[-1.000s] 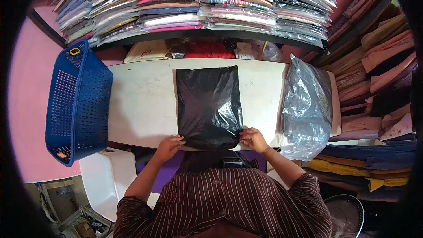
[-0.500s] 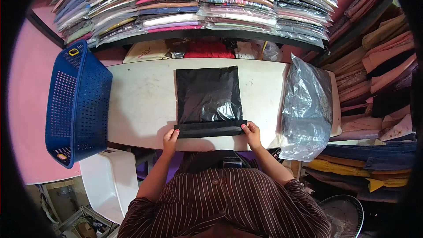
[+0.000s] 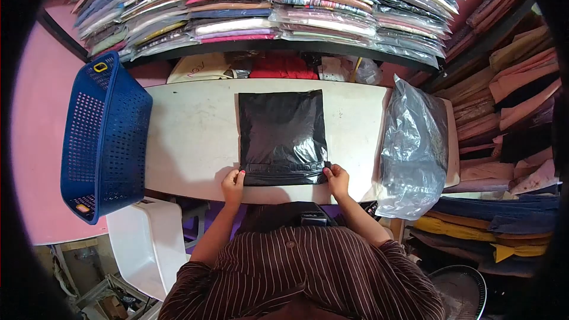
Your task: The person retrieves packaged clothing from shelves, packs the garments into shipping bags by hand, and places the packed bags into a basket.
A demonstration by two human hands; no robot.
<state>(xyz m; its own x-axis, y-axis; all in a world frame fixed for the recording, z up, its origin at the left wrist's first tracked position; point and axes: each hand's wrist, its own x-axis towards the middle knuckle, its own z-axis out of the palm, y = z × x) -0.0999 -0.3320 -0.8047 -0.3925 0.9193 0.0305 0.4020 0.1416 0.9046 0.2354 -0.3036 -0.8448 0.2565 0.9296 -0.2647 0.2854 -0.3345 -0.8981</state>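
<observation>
A black plastic mailing bag (image 3: pixel 282 127) lies flat on the white table, its surface shiny and its near edge close to the table's front. Across its lower part runs a crinkled band (image 3: pixel 284 166). My left hand (image 3: pixel 233 186) pinches the bag's near left corner between thumb and fingers. At the near right corner, my right hand (image 3: pixel 336 181) has a similar pinch on the bag. What is inside the bag cannot be seen.
To the left stands a blue perforated basket (image 3: pixel 106 136), above a white plastic bin (image 3: pixel 148 249). A clear plastic bag (image 3: pixel 412 148) with dark contents lies at the table's right end. Packed garments (image 3: pixel 267 9) fill the shelf behind; folded clothes (image 3: pixel 510 101) are stacked at right.
The near strip, smooth and sticking out past the bag's sides before, now lies flatter with a crinkled band showing. Both hands keep their pinch at the corners and have barely shifted.
</observation>
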